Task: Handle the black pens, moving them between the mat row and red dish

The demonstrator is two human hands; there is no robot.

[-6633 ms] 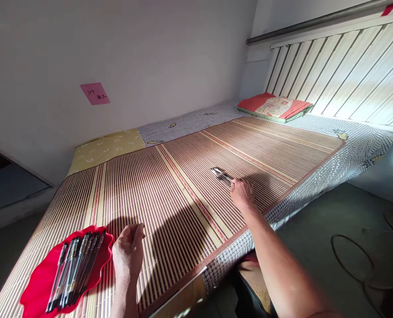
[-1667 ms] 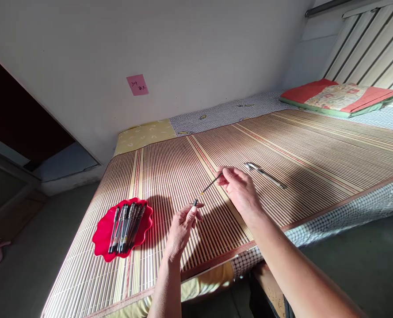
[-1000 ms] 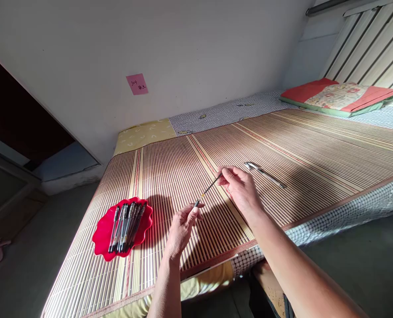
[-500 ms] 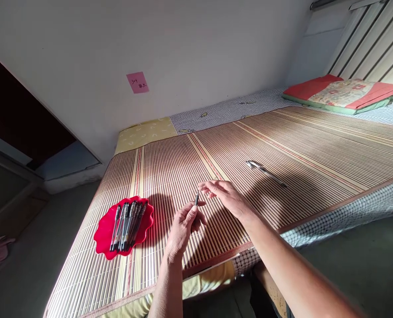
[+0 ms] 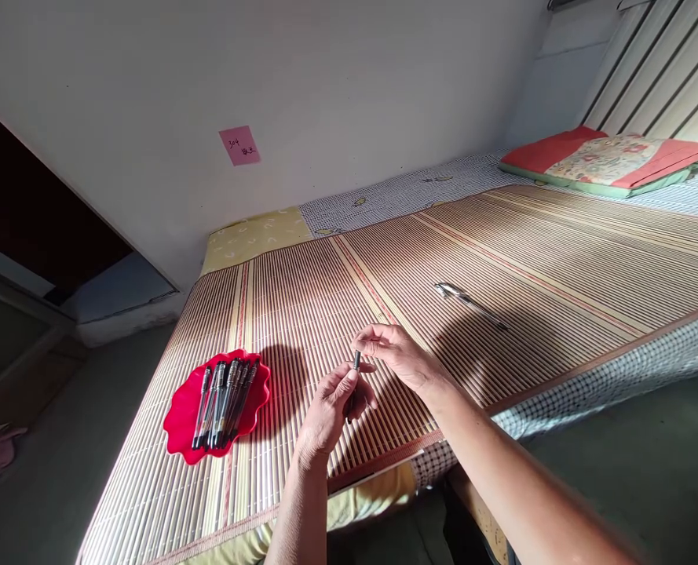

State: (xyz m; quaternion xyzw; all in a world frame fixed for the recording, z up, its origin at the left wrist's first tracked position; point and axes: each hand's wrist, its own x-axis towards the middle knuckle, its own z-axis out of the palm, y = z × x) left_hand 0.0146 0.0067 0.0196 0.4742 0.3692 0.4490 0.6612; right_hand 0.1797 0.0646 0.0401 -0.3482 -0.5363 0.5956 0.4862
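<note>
My left hand (image 5: 328, 404) is closed around a slim dark pen (image 5: 356, 361), held nearly upright over the mat. The pen's lower end pokes out below the fingers. My right hand (image 5: 404, 357) comes in from the right, its thumb and fingertips pinched at the pen's upper end and partly covering it. To the left, a red scalloped dish (image 5: 177, 420) bears several clear-barrelled pens (image 5: 224, 404) with black ends, lying side by side. Right of my hands, what look like clear and black pen parts (image 5: 472, 304) lie on the mat.
A striped bamboo mat (image 5: 301, 290) covers the bed, with checked bedding (image 5: 549, 408) along its front edge. At the far right lies a folded red and floral quilt (image 5: 613, 161). A pink note (image 5: 239, 145) is stuck on the wall behind.
My right fingertips have closed in on the pen's upper end from just above it. Both hands have shifted slightly, and the pen's lower end now shows below my left hand.
</note>
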